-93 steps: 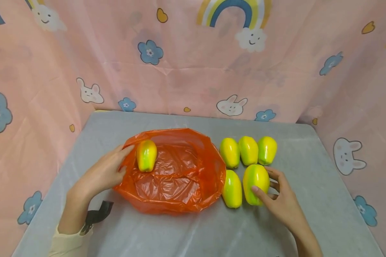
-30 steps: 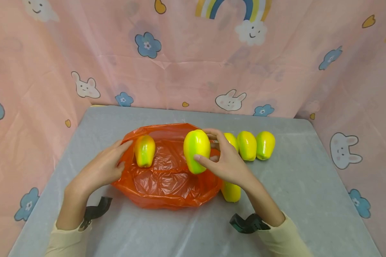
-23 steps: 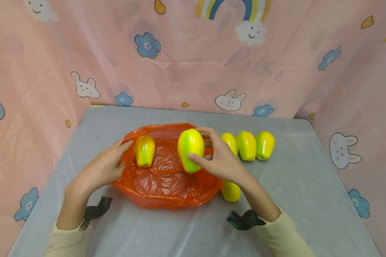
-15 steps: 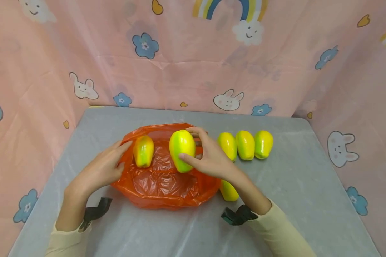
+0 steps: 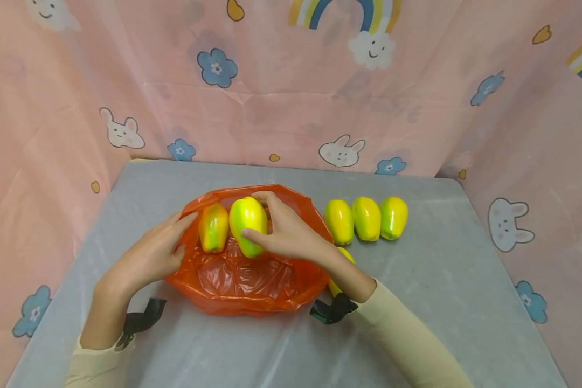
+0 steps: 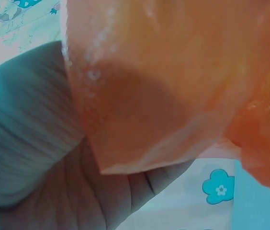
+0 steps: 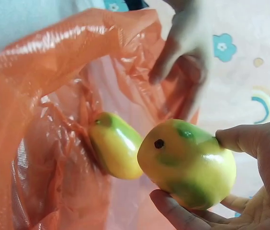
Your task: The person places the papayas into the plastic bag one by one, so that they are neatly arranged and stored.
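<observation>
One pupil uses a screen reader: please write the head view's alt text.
The right hand holds a yellow fruit over an open red bag with another fruit inside; the left hand is at the bag's edge. To the right, three fruits sit on the grey table, a fourth partly hidden by the right arm.

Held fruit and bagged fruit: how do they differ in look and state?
The held fruit is gripped by the right hand; the bagged fruit lies in the bag. In the head view, the held fruit looks larger and yellow-green; the bagged fruit looks smaller, its upper part orange. Both are glossy.
</observation>
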The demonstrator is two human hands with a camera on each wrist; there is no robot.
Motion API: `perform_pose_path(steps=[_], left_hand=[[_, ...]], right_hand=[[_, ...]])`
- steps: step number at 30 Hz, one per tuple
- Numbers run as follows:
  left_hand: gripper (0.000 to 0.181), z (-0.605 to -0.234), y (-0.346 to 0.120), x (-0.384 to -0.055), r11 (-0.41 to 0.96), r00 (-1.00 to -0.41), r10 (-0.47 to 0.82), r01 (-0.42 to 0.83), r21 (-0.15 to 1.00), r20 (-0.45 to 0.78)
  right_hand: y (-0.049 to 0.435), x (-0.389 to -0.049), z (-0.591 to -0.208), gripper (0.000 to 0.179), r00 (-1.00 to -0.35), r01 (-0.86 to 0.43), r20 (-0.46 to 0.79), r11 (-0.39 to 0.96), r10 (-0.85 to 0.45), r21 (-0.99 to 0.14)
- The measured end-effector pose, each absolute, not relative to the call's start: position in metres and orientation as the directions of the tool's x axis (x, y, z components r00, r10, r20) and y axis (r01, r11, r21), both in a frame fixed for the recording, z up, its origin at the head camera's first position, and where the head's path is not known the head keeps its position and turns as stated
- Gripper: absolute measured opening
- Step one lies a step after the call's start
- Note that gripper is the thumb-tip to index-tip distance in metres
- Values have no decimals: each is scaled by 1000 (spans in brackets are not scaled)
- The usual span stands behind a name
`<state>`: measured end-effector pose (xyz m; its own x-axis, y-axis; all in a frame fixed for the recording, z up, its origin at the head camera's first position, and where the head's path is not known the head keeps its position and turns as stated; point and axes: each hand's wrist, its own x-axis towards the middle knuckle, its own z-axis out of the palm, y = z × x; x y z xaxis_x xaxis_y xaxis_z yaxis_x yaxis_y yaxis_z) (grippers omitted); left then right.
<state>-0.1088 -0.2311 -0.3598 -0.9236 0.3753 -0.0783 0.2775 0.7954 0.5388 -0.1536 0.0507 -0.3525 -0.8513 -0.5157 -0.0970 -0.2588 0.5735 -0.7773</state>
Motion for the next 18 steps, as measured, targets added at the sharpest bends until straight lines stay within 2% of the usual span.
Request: perform_pose_path(steps=[7, 18], left_hand=[[73, -358, -231, -109, 804, -927, 363, 259, 535, -96], [71, -361, -229, -109, 794, -923, 375, 275, 542, -82]], right_hand=[[40, -169, -355, 76, -820, -299, -119, 597, -559, -745], [27, -185, -364, 79, -825, -247, -205, 662, -527, -708]])
